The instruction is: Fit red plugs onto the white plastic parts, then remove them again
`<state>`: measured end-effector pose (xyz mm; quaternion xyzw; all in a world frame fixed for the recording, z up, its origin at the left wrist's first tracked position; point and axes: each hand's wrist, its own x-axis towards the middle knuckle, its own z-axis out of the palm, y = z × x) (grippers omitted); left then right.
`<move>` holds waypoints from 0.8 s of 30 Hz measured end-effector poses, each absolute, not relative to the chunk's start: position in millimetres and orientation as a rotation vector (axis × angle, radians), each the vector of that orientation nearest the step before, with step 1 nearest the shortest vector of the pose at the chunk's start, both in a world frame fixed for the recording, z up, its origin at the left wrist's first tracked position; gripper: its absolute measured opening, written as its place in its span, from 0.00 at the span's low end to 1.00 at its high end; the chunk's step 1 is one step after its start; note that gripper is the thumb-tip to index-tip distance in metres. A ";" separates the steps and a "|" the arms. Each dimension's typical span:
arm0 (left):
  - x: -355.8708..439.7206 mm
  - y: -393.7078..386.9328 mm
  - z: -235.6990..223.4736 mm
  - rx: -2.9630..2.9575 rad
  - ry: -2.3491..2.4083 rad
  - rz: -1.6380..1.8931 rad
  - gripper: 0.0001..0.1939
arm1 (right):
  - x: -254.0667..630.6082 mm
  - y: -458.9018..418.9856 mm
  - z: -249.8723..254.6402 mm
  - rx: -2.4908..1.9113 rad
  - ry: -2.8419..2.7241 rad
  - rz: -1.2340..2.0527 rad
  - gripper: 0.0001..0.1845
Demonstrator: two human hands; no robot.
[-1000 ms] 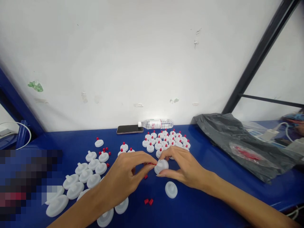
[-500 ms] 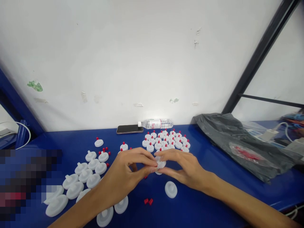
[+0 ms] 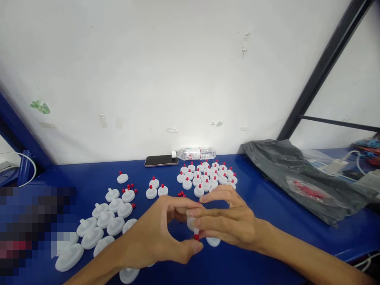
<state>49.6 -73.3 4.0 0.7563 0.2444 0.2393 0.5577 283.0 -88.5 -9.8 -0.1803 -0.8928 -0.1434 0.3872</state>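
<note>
Between my two hands is a white plastic disc filter [image 3: 191, 224], partly covered by fingers. A red cap [image 3: 196, 237] sits on the nozzle facing down, and a bit of red shows at the top end too. My right hand [image 3: 230, 221] grips the disc with bent fingers. My left hand [image 3: 166, 229] curves around it, index finger at the upper end and thumb at the lower cap. Below my right hand, another white disc [image 3: 213, 241] lies on the blue table [image 3: 237, 265]. Several loose red caps [image 3: 181, 194] lie just behind my left hand.
Capped discs [image 3: 204, 177] stand grouped at the back. Uncapped discs [image 3: 105, 218] spread at left, with more red caps [image 3: 129, 187] near them. A phone [image 3: 160, 160] and bottle [image 3: 196, 153] lie by the wall. A grey plastic bag [image 3: 285, 170] covers the right, a packet of caps [image 3: 310, 190] on it.
The disc between my hands has been turned, so a red-capped nozzle points down. My left thumb has moved down, away from its fingers. My right hand has shifted slightly down, over the loose disc.
</note>
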 end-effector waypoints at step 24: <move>39.0 -46.4 3.9 2.387 1.095 0.552 0.10 | 321.3 -56.3 8.7 -1.267 -2.412 0.090 0.08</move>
